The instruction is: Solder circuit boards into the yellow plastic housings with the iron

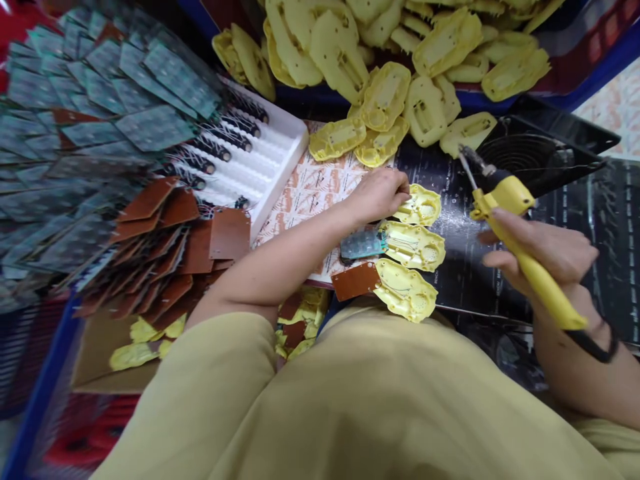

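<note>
My left hand (379, 193) rests with its fingers curled on the uppermost of three yellow plastic shells (420, 205) lying in a row on the dark work mat (500, 267). The middle shell (415, 245) has a green circuit board (363, 244) beside it. A brown board (355, 281) lies against the nearest shell (405, 290). My right hand (543, 252) grips a yellow soldering iron (525, 257), tip pointing up and away, to the right of the shells.
A heap of yellow shells (390, 53) fills a blue bin at the back. Green boards (100, 100) and brown boards (165, 253) are stacked at left. A white tray (270, 160) holds black parts. A black fan (525, 153) sits at right.
</note>
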Demonstrator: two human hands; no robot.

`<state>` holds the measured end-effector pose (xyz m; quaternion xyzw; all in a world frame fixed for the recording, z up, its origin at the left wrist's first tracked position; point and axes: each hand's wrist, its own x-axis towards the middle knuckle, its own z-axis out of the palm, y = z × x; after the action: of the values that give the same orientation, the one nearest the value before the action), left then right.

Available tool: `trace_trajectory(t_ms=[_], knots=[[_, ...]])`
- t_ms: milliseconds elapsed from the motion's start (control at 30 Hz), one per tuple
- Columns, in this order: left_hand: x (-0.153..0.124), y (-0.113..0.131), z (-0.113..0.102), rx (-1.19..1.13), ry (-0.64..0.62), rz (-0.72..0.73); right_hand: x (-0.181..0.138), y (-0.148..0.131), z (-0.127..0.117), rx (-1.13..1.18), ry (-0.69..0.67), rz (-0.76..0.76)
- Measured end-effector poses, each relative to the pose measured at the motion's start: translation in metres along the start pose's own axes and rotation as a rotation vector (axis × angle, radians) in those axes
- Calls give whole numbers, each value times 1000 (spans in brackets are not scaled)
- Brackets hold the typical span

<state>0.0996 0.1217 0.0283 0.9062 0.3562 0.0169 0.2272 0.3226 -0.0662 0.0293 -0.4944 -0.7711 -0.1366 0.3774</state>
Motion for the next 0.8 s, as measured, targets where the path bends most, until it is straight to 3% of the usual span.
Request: trace_trajectory(t_ms=[100,167,300,533,800], knots=[[3,-2,-2,-7,5,-4,-10,1,-7,-118,112,17],[5,-3,-4,-18,5,-9,-21,3,-2,-64,144,108],[9,2,-10,3,-31,-23,-42,8,11,112,88,329],[12,7,-15,80,-78,-27,-42,15,20,283,107,267],[16,-4,-6,36,-20,35,-25,23,15,356,-37,198]])
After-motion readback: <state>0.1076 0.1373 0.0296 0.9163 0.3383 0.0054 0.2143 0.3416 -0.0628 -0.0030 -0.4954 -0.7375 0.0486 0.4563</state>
